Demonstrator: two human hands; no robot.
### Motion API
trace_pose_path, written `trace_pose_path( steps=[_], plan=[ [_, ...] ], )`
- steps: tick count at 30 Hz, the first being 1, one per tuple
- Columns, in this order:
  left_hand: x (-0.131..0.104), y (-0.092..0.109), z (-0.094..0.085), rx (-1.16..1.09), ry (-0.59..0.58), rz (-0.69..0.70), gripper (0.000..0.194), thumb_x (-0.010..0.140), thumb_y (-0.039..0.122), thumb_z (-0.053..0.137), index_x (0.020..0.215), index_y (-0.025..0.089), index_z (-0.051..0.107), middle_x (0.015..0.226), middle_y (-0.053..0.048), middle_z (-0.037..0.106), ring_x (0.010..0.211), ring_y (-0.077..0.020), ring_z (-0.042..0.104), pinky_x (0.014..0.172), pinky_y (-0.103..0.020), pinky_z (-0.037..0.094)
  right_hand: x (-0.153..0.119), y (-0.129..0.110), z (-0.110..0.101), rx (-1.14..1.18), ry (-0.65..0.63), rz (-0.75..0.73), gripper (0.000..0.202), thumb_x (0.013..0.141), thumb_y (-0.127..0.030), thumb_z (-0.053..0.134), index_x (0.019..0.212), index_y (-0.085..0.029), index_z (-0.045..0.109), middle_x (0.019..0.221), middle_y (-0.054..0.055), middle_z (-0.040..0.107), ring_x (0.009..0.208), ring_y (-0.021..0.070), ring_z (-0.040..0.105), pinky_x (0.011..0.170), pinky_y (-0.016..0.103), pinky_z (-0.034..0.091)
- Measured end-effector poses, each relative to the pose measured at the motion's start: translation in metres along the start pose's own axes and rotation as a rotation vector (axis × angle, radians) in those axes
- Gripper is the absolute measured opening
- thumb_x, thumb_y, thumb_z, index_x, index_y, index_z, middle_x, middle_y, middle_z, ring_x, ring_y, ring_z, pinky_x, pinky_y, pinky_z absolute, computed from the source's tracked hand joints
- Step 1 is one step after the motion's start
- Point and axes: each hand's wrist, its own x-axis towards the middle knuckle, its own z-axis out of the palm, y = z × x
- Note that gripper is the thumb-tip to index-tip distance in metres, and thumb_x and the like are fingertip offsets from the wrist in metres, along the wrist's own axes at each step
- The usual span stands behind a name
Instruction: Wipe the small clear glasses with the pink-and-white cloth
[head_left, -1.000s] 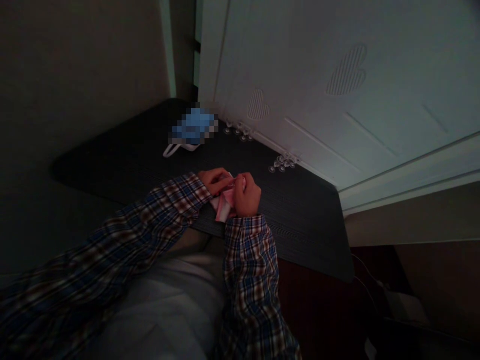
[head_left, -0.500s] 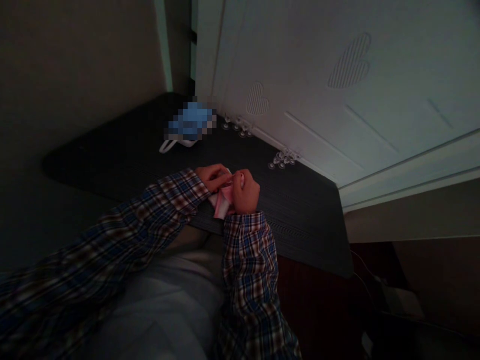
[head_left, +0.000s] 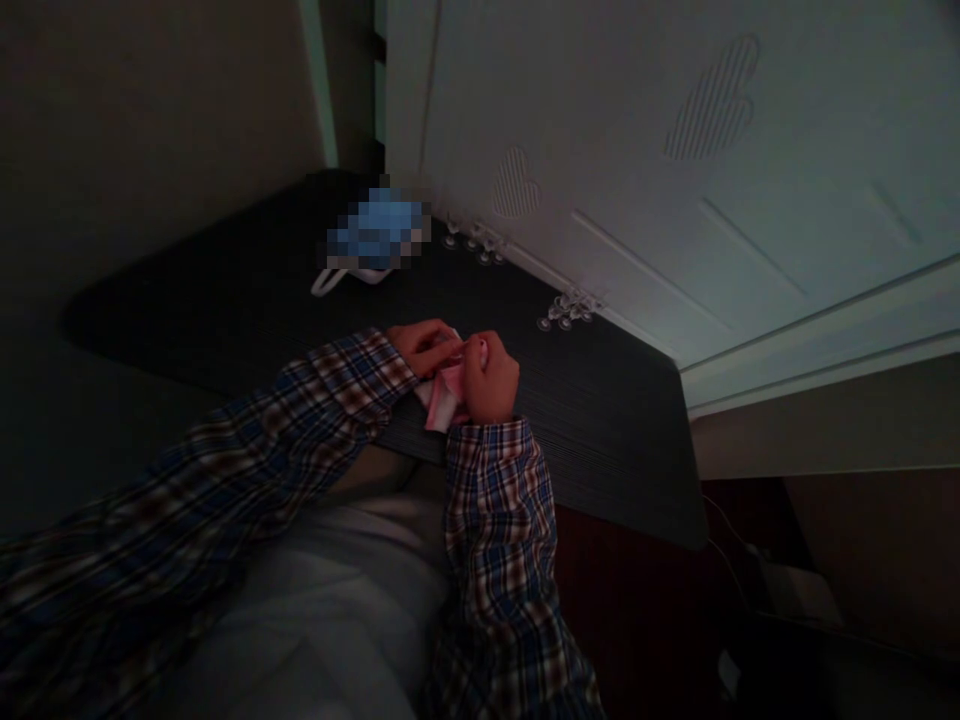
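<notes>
Both hands meet over the near part of the dark tabletop, around a small pink and white piece of cloth [head_left: 444,400]. My left hand [head_left: 424,345] has its fingers closed on the cloth's upper left part. My right hand [head_left: 491,378] is curled into a fist on its right side, and a bit of pink shows between the fingers. One corner of the cloth hangs down between the wrists. The hands cover most of the cloth, so its full shape is hidden.
On the dark table [head_left: 600,440], a blurred blue item [head_left: 379,230] with a white loop lies at the back left. Clusters of small clear knobs [head_left: 570,308] stand along the white panel [head_left: 630,150] with embossed hearts. A cable [head_left: 726,520] runs down past the right edge.
The camera view has shifted slightly. Both hands keep their hold on the cloth, with hardly any movement of the fingers.
</notes>
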Motion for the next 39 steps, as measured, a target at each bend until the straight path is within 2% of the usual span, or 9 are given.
trace_pose_path(
  steps=[8,18,27,35,39],
  plan=[
    [0.001,-0.003,0.003,-0.021,0.028,-0.002,0.037,0.075,0.048,0.049,0.088,0.014,0.059,0.06,0.001,0.059,0.047,-0.0085,0.05,0.044,-0.017,0.037,0.0,-0.002,-0.001,0.014,-0.007,0.004,0.031,0.088,-0.039,0.029,0.085,-0.021,0.054,0.075,0.002,0.061,0.07,0.0123,0.056,0.065,0.023,0.037],
    [0.0,0.002,-0.002,-0.002,-0.021,-0.013,0.038,0.075,0.048,0.049,0.089,0.014,0.059,0.056,0.002,0.057,0.048,-0.0094,0.051,0.046,-0.017,0.038,0.0,-0.002,-0.002,0.014,-0.007,-0.004,0.03,0.088,-0.04,0.03,0.084,-0.021,0.053,0.075,0.001,0.06,0.069,0.0123,0.056,0.064,0.023,0.036],
    [0.0,0.005,-0.002,0.005,-0.013,-0.033,0.038,0.075,0.048,0.049,0.088,0.014,0.06,0.058,0.001,0.059,0.047,-0.0094,0.051,0.044,-0.017,0.037,0.0,-0.001,-0.002,0.007,-0.012,0.0,0.028,0.088,-0.038,0.03,0.083,-0.021,0.053,0.073,0.001,0.06,0.068,0.0122,0.055,0.063,0.023,0.035],
    [0.005,-0.009,0.004,-0.044,0.037,-0.023,0.039,0.071,0.05,0.05,0.085,0.015,0.06,0.052,0.002,0.055,0.042,-0.0081,0.047,0.04,-0.016,0.034,0.0,-0.001,-0.003,0.019,-0.027,0.006,0.031,0.088,-0.04,0.03,0.086,-0.021,0.053,0.073,0.001,0.059,0.068,0.0121,0.055,0.064,0.023,0.036],
    [0.006,-0.011,0.004,-0.048,0.02,-0.032,0.039,0.072,0.049,0.05,0.088,0.015,0.059,0.053,0.002,0.055,0.042,-0.0084,0.047,0.04,-0.017,0.035,0.0,-0.001,-0.003,0.027,-0.033,0.011,0.03,0.088,-0.041,0.031,0.087,-0.021,0.053,0.075,0.001,0.059,0.069,0.0123,0.055,0.065,0.024,0.036]
  ],
)
